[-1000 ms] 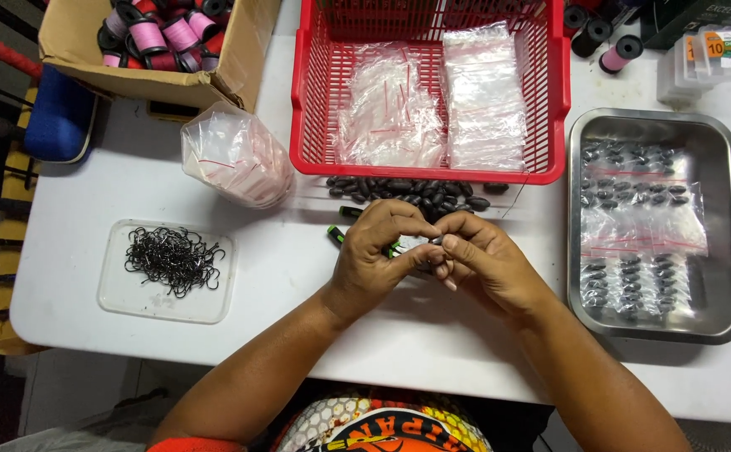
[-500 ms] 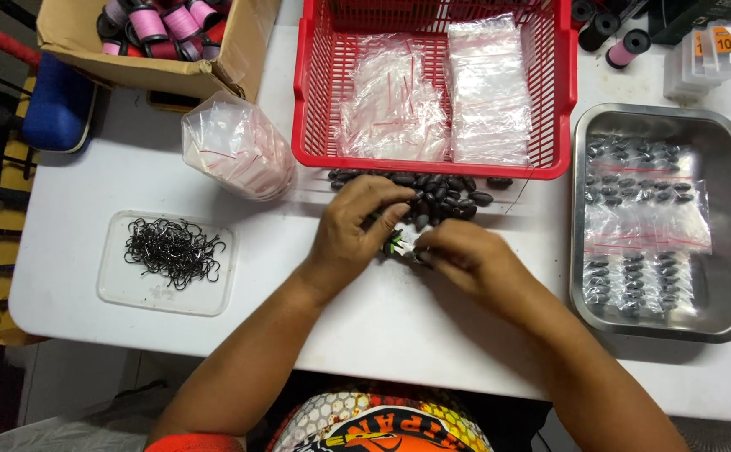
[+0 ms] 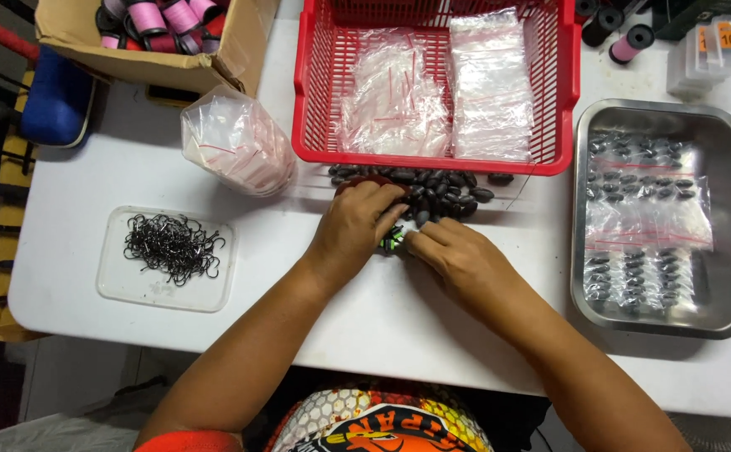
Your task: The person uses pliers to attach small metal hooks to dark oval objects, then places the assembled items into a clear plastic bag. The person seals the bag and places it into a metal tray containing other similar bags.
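2 hands meet mid-desk: the left hand [image 3: 357,228] has curled fingers touching the pile of dark sinkers [image 3: 432,186] just beyond; the right hand [image 3: 457,255] pinches 1 small green piece [image 3: 394,238]. Beyond, 1 red basket [image 3: 315,100].

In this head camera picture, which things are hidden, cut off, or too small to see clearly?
- Small green item: head view, mostly covered by the left hand and right hand; its kind is unclear.
- Dark oval pieces: partly under the left fingers and the red basket.
- Cardboard box of spools: cut off by the top edge.
- Hooks in the clear tray: too tangled to count.
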